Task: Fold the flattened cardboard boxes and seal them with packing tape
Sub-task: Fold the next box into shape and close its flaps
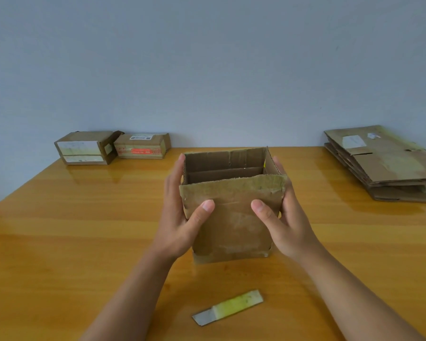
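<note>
Gripping the opened cardboard box (231, 217) mid-table, left hand (180, 217) and right hand (284, 222) clasp opposite sides, thumbs on its near wall, likely squaring it. Flattened boxes (384, 163) wait at the table's (59, 230) far right corner, finished boxes (111, 147) far left.

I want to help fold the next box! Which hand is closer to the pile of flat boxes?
The right hand. The pile of flat boxes lies at the table's far right, on that hand's side. The left hand would have to cross over the open box both hands hold.
</note>
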### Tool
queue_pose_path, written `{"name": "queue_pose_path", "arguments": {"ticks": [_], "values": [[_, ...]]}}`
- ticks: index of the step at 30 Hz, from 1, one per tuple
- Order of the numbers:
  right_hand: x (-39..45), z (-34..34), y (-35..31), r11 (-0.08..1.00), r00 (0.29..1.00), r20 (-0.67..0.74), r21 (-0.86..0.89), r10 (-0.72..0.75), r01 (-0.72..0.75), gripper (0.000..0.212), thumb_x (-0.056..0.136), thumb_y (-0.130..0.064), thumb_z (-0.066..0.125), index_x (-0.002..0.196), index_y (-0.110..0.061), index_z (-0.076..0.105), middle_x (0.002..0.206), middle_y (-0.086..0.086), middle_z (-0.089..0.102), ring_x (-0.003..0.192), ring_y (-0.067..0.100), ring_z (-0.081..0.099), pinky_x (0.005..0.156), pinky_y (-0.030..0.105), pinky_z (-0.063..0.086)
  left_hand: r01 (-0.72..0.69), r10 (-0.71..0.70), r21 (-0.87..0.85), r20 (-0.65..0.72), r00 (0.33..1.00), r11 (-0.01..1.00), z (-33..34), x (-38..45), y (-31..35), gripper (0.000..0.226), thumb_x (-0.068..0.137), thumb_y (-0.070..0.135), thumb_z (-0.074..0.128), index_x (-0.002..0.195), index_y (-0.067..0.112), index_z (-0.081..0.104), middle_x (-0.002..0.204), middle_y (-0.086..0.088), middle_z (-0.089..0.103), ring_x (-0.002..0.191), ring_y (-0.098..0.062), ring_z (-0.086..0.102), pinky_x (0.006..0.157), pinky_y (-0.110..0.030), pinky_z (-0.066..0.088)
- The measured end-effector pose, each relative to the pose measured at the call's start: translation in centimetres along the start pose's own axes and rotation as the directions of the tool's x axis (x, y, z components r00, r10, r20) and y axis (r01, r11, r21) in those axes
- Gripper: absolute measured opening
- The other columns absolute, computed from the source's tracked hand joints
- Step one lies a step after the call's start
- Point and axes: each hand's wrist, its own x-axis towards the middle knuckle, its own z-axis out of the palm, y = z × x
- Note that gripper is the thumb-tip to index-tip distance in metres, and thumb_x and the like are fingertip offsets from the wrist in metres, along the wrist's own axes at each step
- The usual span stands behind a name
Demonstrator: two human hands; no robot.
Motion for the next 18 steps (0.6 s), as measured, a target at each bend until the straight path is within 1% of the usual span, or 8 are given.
{"name": "queue_pose_path", "arguments": {"ticks": [2, 5, 7, 8, 10, 12, 15, 18], "values": [[0.1, -0.3, -0.2, 1.000, 1.000, 0.001, -0.006, 0.003, -0.003, 0.073, 0.081, -0.068, 0.065, 0.138, -0.071, 0.020, 0.155, -0.006, 0.038, 0.142, 0.016, 0.039, 0.113, 0.052, 0.038, 0.007, -0.007, -0.001, 0.009, 1.000, 1.000, -0.2, -0.1, 0.4, 0.086, 0.079, 0.071, 0.065, 0.150, 0.052, 0.020, 0.158, -0.003, 0.032, 0.143, -0.029, 0.036, 0.109, -0.057, 0.040], [0.3, -0.7, -0.5, 1.000, 1.000, 0.006, 0.003, -0.005, 0.005, 0.077, 0.079, -0.060, 0.070, 0.141, -0.064, 0.024, 0.148, -0.011, 0.044, 0.136, 0.015, 0.047, 0.109, 0.049, 0.043, -0.009, 0.010, 0.032, -0.017, 1.000, 0.999, -0.6, 0.3, 1.2, 0.082, 0.081, 0.082, 0.046, 0.148, 0.037, 0.029, 0.152, 0.002, 0.037, 0.139, -0.014, 0.039, 0.105, -0.034, 0.045], [0.8, -1.0, -0.8, 0.999, 1.000, 0.009, 0.031, -0.016, 0.016, 0.081, 0.077, -0.048, 0.074, 0.143, -0.052, 0.026, 0.139, -0.017, 0.051, 0.129, 0.014, 0.053, 0.105, 0.039, 0.048, 0.013, -0.014, -0.035, -0.032, 0.999, 0.999, -0.9, 1.1, 2.0, 0.078, 0.083, 0.084, 0.037, 0.139, 0.029, 0.039, 0.141, -0.001, 0.050, 0.127, -0.021, 0.050, 0.096, -0.041, 0.048], [1.1, -1.1, -1.0, 0.999, 1.000, 0.012, 0.041, -0.023, 0.023, 0.081, 0.076, -0.044, 0.074, 0.143, -0.050, 0.027, 0.137, -0.015, 0.053, 0.127, 0.014, 0.055, 0.102, 0.032, 0.049, 0.034, -0.037, -0.077, -0.041, 0.998, 0.996, -1.0, 1.5, 2.4, 0.073, 0.085, 0.082, 0.036, 0.132, 0.028, 0.044, 0.133, 0.003, 0.055, 0.121, -0.020, 0.054, 0.092, -0.042, 0.048], [1.7, -1.2, -1.2, 0.999, 1.000, 0.019, 0.047, -0.020, 0.019, 0.079, 0.076, -0.042, 0.074, 0.140, -0.055, 0.028, 0.137, -0.002, 0.054, 0.122, 0.013, 0.058, 0.097, 0.023, 0.048, 0.070, -0.076, -0.122, -0.043, 0.996, 0.990, -1.1, 2.3, 3.0, 0.055, 0.089, 0.068, 0.036, 0.121, 0.026, 0.050, 0.118, 0.013, 0.061, 0.109, -0.013, 0.058, 0.088, -0.041, 0.046], [2.0, -1.2, -1.2, 0.999, 1.000, 0.025, 0.053, -0.011, 0.010, 0.077, 0.076, -0.042, 0.075, 0.137, -0.059, 0.031, 0.132, 0.006, 0.056, 0.114, 0.013, 0.062, 0.091, 0.020, 0.050, 0.090, -0.093, -0.124, -0.017, 0.996, 0.988, -1.2, 2.6, 3.4, 0.044, 0.089, 0.055, 0.038, 0.116, 0.025, 0.054, 0.109, 0.010, 0.063, 0.103, -0.014, 0.059, 0.084, -0.045, 0.047], [1.9, -1.1, -0.8, 0.999, 1.000, 0.016, 0.045, -0.020, 0.019, 0.077, 0.075, -0.042, 0.076, 0.138, -0.056, 0.033, 0.134, 0.003, 0.054, 0.114, 0.014, 0.062, 0.090, 0.024, 0.053, 0.120, -0.118, -0.100, 0.027, 0.993, 0.988, -1.5, 2.9, 3.6, 0.043, 0.088, 0.049, 0.043, 0.122, 0.030, 0.060, 0.123, 0.000, 0.062, 0.116, -0.023, 0.058, 0.098, -0.060, 0.045], [1.8, -0.9, -0.5, 0.999, 1.000, 0.013, 0.034, -0.022, 0.022, 0.077, 0.075, -0.047, 0.076, 0.137, -0.060, 0.033, 0.136, 0.006, 0.053, 0.120, 0.018, 0.060, 0.098, 0.034, 0.052, 0.153, -0.152, -0.010, 0.065, 0.986, 0.988, -2.0, 3.2, 3.9, 0.057, 0.085, 0.052, 0.042, 0.139, 0.036, 0.052, 0.142, 0.006, 0.053, 0.134, -0.017, 0.047, 0.110, -0.056, 0.039]]}}
